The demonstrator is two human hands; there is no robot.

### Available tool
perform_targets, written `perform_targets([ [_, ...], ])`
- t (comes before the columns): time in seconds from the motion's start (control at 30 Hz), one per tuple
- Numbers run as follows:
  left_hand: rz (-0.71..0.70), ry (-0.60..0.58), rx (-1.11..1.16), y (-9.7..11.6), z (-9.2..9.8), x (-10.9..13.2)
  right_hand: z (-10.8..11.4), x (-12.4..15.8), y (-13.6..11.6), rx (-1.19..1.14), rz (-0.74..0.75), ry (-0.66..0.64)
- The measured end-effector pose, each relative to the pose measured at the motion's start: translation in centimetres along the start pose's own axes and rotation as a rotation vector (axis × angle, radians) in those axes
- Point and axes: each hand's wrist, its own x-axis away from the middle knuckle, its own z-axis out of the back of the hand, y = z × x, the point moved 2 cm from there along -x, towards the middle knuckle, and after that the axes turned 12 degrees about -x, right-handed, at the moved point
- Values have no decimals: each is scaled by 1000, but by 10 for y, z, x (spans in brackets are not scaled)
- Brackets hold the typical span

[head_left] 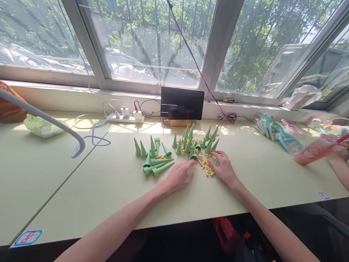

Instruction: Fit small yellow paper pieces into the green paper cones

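My left hand (180,176) rests low over the table with its fingers curled. Its fingertips are beside the ribbed open end of a green plastic cone (194,156); what they hold, if anything, is hidden. My right hand (224,168) curves its thumb and fingers around another green cone (216,161), partly covered by the hand. Between the hands lies a pile of small yellow pegs (206,166). Behind them, several green cones (179,147) stand upright or lie tipped among more pegs. To the left is another group of green cones (153,150), some standing, some lying.
A dark tablet (182,103) leans on a stand by the window. A power strip (127,117) with cables lies left of it. A grey curved tube (77,145) hangs at left. At right are plastic packets (280,133), a pink cup (311,151) and another person's arm (339,167).
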Motion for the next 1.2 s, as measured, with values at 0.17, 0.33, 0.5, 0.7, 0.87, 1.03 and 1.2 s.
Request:
perform_targets([
  [0.17,1,-7,-7,0,0,0,-2,-4,0,11,23,-57],
  [0.33,-4,-9,-18,0,0,0,-3,-2,-6,-17,17,-80],
  [0.5,-13,-3,-21,1,1,0,-2,2,-15,-90,18,-125],
  [0.7,2,-9,-23,2,2,0,23,9,-26,13,7,-152],
  [0.87,5,-9,-31,1,1,0,41,19,-25,115,-40,-183],
  [1.03,2,-5,-23,1,0,0,36,23,-20,169,-129,-267],
  [1.2,3,-3,-15,0,0,1,36,17,-22,151,-154,-290],
])
